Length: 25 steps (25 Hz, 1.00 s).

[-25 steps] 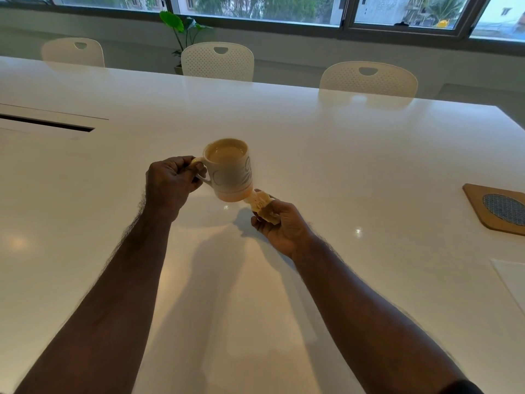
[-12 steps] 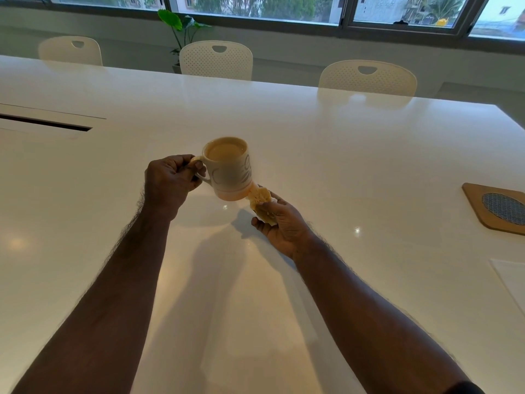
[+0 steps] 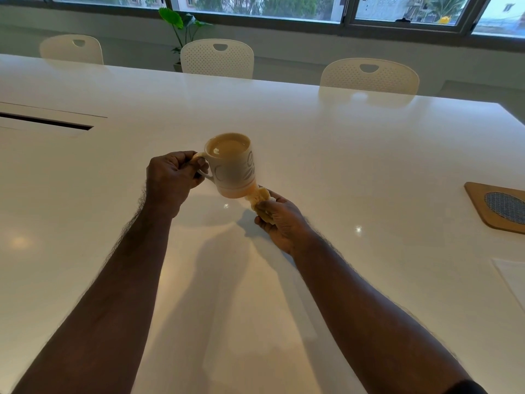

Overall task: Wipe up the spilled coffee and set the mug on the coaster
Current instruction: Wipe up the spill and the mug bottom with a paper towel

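A cream mug [image 3: 231,166] full of milky coffee hangs above the white table [image 3: 341,143], tilted a little. My left hand [image 3: 170,180] grips its handle. My right hand [image 3: 279,220] holds a crumpled, coffee-stained tissue [image 3: 260,196] pressed against the lower right edge of the mug's base. A wooden coaster [image 3: 500,207] with a dark woven round centre lies at the table's right edge, far from the mug. No spill shows on the table around the hands.
A white sheet [image 3: 511,277] lies at the right edge below the coaster. A dark cable slot [image 3: 45,122] is cut in the table at the left. Three white chairs [image 3: 217,58] and a potted plant [image 3: 181,27] stand beyond the far edge.
The tissue in my right hand has shifted slightly along the bottom edge of the mug. The mug stays lifted in my left hand at nearly the same spot.
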### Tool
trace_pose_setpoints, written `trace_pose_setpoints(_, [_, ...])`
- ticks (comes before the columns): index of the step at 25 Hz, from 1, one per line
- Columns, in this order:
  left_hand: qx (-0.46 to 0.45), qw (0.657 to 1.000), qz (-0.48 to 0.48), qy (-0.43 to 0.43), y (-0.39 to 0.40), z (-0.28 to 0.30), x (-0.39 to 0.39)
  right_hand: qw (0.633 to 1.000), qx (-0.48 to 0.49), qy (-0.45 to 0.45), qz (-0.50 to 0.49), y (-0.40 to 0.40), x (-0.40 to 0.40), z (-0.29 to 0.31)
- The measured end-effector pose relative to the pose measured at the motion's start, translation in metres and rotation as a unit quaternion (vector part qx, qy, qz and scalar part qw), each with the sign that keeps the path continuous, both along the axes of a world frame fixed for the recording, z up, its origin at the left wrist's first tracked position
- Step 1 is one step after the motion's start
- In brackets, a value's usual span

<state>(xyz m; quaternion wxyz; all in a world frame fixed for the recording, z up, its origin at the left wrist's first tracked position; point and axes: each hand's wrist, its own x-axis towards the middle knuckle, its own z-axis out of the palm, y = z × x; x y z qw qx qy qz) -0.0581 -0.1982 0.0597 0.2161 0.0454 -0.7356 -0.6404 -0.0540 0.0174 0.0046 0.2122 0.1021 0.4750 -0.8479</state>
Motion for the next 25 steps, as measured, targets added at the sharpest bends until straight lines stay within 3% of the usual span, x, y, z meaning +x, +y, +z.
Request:
trace_pose_setpoints(9, [-0.011,1.0,0.001,0.006,0.0,0.004,0.001,0.998,-0.06,-0.004,-0.007,-0.012,-0.002,0.002])
trace_pose_setpoints(25, [0.002,1.0,-0.02,0.007,0.006,0.007,0.006,0.997,-0.001,0.006,-0.077,-0.028,-0.017,-0.008])
